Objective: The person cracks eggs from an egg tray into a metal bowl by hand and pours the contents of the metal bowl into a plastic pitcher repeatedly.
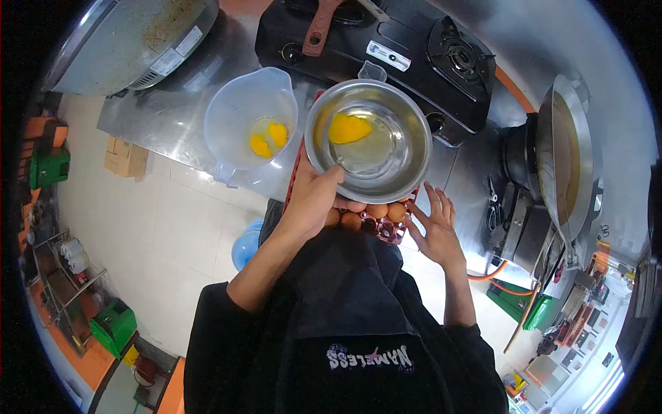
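My L hand (314,196) grips rim of round silver metal bowl (415,148), thumb over edge. R hand (439,231) spread, no hold seen, by red plastic egg tray (389,234); contact can't tell. Bowl's above tray, yellow yolk (349,128) inside: best kept lvl, grip firm. Translucent plastic jug (231,110) near on L, black gas stove (414,31) beyond; steel counter (460,183) gap R, before black-handled scissors (492,207).
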`<action>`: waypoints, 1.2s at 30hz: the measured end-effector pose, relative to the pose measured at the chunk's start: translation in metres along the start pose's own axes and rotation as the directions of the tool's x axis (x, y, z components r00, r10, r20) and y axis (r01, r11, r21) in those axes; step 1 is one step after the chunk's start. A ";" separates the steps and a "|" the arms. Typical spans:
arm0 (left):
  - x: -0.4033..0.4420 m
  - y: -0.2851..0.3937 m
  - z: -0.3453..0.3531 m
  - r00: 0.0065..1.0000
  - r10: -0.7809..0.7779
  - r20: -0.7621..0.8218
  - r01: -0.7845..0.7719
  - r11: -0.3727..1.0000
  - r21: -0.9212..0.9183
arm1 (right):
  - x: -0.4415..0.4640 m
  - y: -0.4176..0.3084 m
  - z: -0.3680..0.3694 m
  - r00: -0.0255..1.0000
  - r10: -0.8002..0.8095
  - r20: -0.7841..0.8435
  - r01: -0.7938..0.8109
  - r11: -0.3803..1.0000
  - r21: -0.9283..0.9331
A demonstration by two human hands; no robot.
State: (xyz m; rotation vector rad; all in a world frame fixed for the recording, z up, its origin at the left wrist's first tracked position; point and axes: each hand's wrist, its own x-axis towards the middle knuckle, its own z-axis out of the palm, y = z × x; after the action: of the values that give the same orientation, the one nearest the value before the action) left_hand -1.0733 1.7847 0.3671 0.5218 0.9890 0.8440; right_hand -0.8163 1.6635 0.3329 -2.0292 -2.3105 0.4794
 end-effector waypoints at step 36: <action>-0.007 -0.001 0.012 1.000 0.022 -0.013 -0.022 0.998 -0.057 | 0.117 -0.051 -0.114 0.936 -0.302 0.180 0.334 0.923 -0.191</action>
State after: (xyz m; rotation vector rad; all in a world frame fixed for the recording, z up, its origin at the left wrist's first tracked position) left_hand -1.0643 1.7779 0.3757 0.4797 0.9689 0.8935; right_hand -0.8577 1.7961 0.4332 -1.6871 -2.8287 0.3820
